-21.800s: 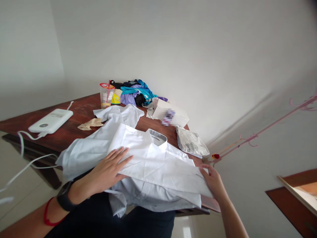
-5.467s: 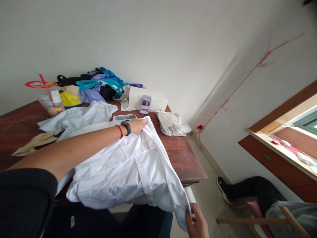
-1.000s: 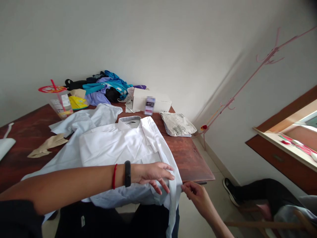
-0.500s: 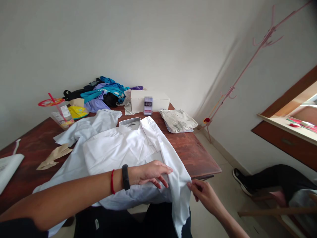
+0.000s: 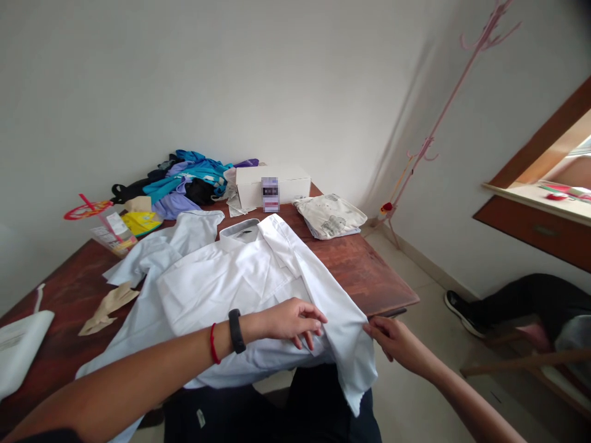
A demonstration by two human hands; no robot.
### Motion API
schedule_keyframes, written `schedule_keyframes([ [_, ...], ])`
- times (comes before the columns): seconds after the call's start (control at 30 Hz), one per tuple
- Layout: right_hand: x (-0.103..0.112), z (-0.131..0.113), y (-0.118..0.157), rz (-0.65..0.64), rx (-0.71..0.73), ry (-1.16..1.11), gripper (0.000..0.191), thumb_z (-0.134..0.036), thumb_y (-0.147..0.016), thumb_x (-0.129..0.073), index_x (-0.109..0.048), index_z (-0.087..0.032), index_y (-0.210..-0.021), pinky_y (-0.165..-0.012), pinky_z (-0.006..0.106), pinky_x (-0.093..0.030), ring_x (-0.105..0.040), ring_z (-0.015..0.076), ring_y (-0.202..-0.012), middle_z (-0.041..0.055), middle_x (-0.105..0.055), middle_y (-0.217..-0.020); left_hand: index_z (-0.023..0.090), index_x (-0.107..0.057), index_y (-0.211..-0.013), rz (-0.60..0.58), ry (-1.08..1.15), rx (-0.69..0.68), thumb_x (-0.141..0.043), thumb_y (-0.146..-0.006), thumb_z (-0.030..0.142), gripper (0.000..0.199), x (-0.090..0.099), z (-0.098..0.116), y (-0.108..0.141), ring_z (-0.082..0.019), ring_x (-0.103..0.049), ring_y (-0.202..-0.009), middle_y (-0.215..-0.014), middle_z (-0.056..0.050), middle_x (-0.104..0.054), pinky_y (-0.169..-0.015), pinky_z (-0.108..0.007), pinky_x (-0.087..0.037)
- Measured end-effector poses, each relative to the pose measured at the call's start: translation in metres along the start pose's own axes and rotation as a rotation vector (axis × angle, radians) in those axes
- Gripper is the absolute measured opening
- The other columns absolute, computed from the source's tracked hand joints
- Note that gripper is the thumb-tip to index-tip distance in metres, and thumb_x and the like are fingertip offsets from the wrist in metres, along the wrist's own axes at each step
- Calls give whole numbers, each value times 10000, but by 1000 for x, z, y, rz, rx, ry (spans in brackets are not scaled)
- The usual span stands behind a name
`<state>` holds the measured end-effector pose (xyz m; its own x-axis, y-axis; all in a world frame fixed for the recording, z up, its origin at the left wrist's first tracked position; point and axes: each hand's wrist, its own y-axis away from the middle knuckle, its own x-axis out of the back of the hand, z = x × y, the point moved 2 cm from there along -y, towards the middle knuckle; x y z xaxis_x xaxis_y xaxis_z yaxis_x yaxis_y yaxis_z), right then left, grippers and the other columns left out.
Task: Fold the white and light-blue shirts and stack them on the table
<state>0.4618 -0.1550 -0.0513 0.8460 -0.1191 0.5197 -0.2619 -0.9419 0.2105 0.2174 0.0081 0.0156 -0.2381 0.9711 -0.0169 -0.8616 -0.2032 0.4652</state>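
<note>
A white long-sleeved shirt (image 5: 231, 271) lies on the wooden table, its collar toward the wall and its lower part at the table's near edge. The sleeve on the right runs down over the front and hangs past the edge. My right hand (image 5: 392, 341) pinches the outer edge of that sleeve and draws it out to the right. My left hand (image 5: 295, 323), fingers loosely bent and apart, is over the shirt beside the sleeve's inner edge; whether its fingertips touch the cloth is unclear. A black band and a red string circle the left wrist.
Behind the shirt stand a white box (image 5: 295, 183) and a heap of clothes (image 5: 189, 181). A folded patterned garment (image 5: 330, 215) lies at the right. Leftward are a plastic cup (image 5: 113, 234), brown paper (image 5: 108, 307) and a white object (image 5: 23, 351). A pink coat rack (image 5: 443, 117) leans rightward.
My right hand has pulled the sleeve edge outward to the right, and the hanging cuff has swung right and up. The left hand's fingers have curled a little more. The view has shifted slightly.
</note>
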Motion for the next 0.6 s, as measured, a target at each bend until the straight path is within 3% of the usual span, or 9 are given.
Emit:
schedule_keyframes([
  [0.17,-8,11,7,54,32,103,436,-636,-868,-621,-573,-234,-708,-543,283,-393,-543,174,-552,-7,-582,-594,162,-669,-1095,3,22,-26,-738,-787,444,424,-1,-1,4,-191,-712,-774,-1007,-61,-680,-609,-283,-515],
  [0.3,-29,34,17,25,10,184,467,-632,-752,-750,-711,-213,-953,-629,309,-459,-621,210,-647,33,-691,-766,160,-666,-1091,-7,33,-37,-738,-800,442,411,-1,0,7,-189,-718,-798,-1035,-68,-686,-627,-279,-514],
  [0.43,-40,55,21,0,51,160,449,-629,-870,-602,-726,-204,-798,-705,349,-501,-647,240,-719,69,-693,-802,160,-663,-1089,-14,31,-26,-740,-813,458,413,0,1,7,-187,-722,-800,-1061,-79,-694,-618,-274,-515],
  [0.6,-22,69,18,56,66,95,499,-661,-907,-532,-701,-221,-745,-650,329,-529,-647,243,-744,76,-657,-805,157,-668,-1074,-19,53,-29,-771,-796,488,444,3,-3,4,-191,-729,-794,-1040,-78,-694,-603,-271,-523],
])
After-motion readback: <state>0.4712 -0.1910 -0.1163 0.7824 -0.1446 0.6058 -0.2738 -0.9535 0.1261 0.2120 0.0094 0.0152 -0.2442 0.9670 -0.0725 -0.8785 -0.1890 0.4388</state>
